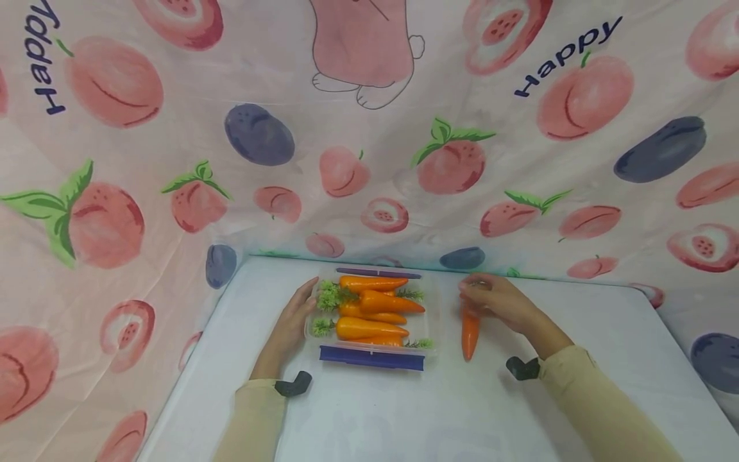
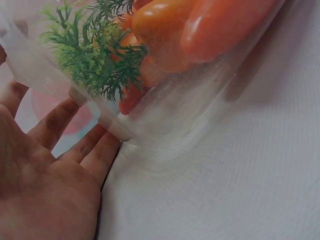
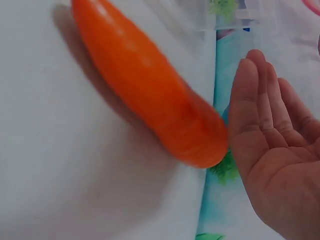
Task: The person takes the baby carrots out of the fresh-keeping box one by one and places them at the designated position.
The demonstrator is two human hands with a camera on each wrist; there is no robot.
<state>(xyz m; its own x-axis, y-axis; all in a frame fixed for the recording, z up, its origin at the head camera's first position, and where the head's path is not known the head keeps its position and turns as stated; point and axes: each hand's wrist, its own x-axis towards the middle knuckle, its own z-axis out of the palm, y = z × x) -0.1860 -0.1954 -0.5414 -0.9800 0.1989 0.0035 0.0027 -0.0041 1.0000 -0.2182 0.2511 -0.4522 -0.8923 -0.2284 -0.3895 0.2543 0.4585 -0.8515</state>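
Note:
In the head view a clear plastic box (image 1: 437, 321) holds several orange carrots (image 1: 372, 328) with green tops. Its long blue flaps (image 1: 372, 358) fold outward at the near and far sides. At the box's left end my left hand (image 1: 293, 321) rests with extended fingers (image 2: 100, 155) against the clear wall. To the right of the box, a single carrot (image 1: 470, 337) points its tip towards me. Over its thick end lies my right hand (image 1: 491, 296). The right wrist view shows this hand's fingers (image 3: 245, 95) straight, beside the carrot's blunt end, its green top partly hidden behind them.
The table (image 1: 369, 417) is white, and a fruit-print cloth (image 1: 392, 141) hangs behind it and round its sides. Black wrist devices (image 1: 294, 384) sit on both wrists at the beige sleeves (image 1: 594, 398).

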